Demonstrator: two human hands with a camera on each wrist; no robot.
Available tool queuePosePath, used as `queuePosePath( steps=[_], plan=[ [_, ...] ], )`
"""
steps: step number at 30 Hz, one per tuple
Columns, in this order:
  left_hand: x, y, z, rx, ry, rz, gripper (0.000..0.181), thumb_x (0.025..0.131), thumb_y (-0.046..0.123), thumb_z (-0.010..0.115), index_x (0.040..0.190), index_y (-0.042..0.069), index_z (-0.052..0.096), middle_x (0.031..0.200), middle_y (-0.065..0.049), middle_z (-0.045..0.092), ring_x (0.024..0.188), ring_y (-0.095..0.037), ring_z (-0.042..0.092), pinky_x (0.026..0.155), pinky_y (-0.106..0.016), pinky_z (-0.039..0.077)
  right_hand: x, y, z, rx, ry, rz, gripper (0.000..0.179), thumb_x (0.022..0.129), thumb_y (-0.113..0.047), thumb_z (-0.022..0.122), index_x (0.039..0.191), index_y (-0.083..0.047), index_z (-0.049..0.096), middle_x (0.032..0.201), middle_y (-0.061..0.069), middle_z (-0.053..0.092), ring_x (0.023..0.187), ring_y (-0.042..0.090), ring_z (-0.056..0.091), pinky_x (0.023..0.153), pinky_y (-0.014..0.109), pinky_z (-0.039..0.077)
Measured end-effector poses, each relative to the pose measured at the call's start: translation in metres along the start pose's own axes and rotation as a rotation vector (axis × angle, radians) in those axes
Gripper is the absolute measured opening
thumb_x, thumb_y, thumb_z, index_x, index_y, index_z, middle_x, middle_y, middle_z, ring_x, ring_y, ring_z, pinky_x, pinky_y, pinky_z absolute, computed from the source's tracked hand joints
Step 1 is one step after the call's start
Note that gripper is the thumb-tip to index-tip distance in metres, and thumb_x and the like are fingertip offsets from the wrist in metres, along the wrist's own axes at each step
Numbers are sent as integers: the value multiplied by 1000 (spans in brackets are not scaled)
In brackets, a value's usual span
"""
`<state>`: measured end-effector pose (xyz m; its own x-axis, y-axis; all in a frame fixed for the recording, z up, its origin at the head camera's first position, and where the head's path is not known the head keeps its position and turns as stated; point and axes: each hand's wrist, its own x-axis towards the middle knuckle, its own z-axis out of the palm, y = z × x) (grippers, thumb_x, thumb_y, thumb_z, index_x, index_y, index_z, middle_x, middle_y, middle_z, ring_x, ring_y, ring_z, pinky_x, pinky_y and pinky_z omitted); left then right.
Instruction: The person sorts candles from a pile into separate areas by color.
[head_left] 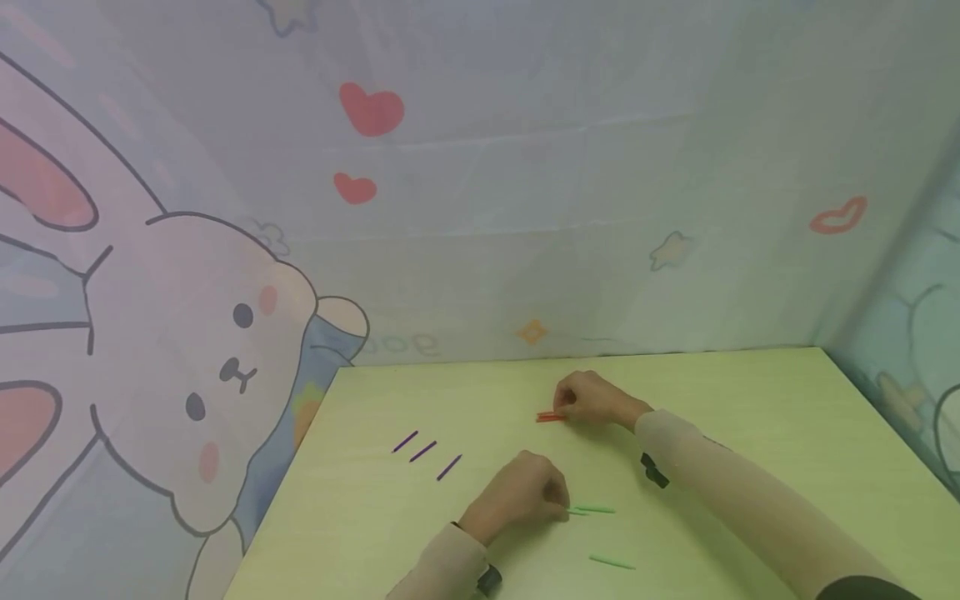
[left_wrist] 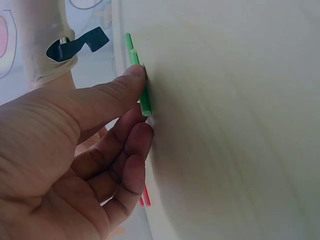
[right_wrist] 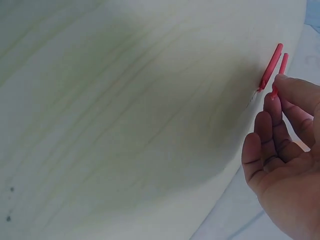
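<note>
Sleeved right forearm (head_left: 772,508), nearest the camera, enters the head view at 4 o'clock and leads across the bench (head_left: 787,400) to the right hand (head_left: 592,398). With the left hand (head_left: 521,492) taken as dial centre, the right hand lies at 1 o'clock, thumb and forefinger pinching a red stick (right_wrist: 283,64); a second red stick (right_wrist: 271,66) lies just beside it. The left hand likewise pinches a green stick (head_left: 578,512) at 3 o'clock, next to another green stick (head_left: 597,509). A lone green stick (head_left: 612,562) lies at 4 o'clock, apart from that pair. Between 9 and 10 o'clock, three purple sticks (head_left: 423,452) lie aslant, roughly parallel and apart from one another, touched by neither hand. Fingertip grips appear suited to sticks so slender and low, which offer little to grasp; the spare fingers bend inward, probably to clear the neighbouring pieces. Grouping by colour presumably keeps the sets distinct, and the gaps between the purple sticks would likely admit fingertips without disturbing a neighbour. At 12 o'clock, a printed backdrop (head_left: 600,183) stands behind the bench's far edge.
</note>
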<state>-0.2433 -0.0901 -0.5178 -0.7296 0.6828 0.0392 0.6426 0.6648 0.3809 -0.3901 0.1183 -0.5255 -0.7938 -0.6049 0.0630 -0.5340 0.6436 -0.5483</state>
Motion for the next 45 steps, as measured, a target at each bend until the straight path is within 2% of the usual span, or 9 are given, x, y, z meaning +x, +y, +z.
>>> queuePosePath(
  steps=[9,28,45],
  plan=[
    [-1,2,0,5,-2,15,10,80,21,90,79,22,80,70,21,67,64,10,53,63,-10,44,-4,-1,1,2,-6,-16,10,95,-15,75,88,-21,74,85,-13,67,81,9,58,76,30,52],
    [0,1,3,-9,-8,-5,10,82,19,89,79,23,81,69,22,66,64,10,53,63,-9,44,-5,-4,0,-3,-28,-47,8,94,-9,73,91,-16,75,87,-10,69,81,10,58,76,31,52],
    [0,0,2,-20,-1,19,10,80,17,90,79,22,81,69,21,67,64,10,53,63,-9,44,-4,-3,-1,-20,-19,-43,4,97,-15,73,98,-12,77,94,-10,69,86,9,59,80,32,52]
  ],
)
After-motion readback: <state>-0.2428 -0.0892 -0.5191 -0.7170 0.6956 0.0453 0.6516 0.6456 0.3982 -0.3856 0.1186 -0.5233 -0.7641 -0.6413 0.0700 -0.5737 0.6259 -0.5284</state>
